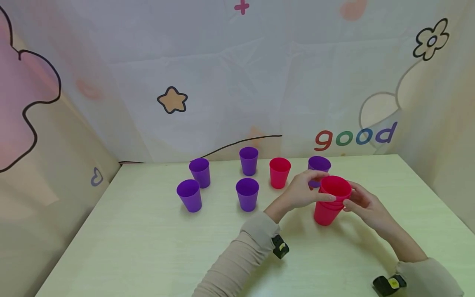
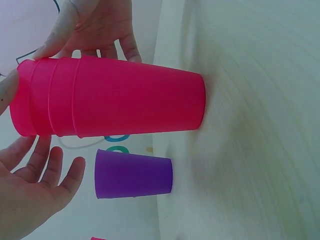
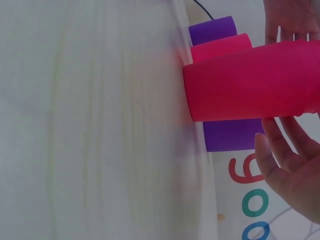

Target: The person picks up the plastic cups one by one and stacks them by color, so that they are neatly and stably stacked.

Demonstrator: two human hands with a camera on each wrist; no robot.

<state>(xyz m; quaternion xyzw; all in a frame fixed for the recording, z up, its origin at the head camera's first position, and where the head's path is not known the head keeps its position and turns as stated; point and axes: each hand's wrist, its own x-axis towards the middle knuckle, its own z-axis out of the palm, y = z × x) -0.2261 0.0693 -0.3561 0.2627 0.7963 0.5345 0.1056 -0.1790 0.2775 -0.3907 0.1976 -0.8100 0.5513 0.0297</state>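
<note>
A nested stack of red plastic cups point(image 1: 335, 187) is between my two hands, slightly tilted, its base close over the table. In the left wrist view several rims show at the top of the stack point(image 2: 115, 97). My left hand point(image 1: 302, 192) holds the upper cups from the left, thumb across the near side at the rim and fingers spread toward the back. From the right, my right hand point(image 1: 365, 206) grips the stack just below the rims, thumb in front and fingers behind. A purple cup point(image 1: 320, 163) stands behind, partly hidden by my left hand.
A single red cup point(image 1: 280, 173) stands left of the partly hidden purple one. Farther left are more upright purple cups: a back one point(image 1: 248, 161), one nearer me point(image 1: 247, 196), and a left pair point(image 1: 190, 196). A printed cloth point(image 1: 237, 82) hangs behind the pale table point(image 1: 148, 247).
</note>
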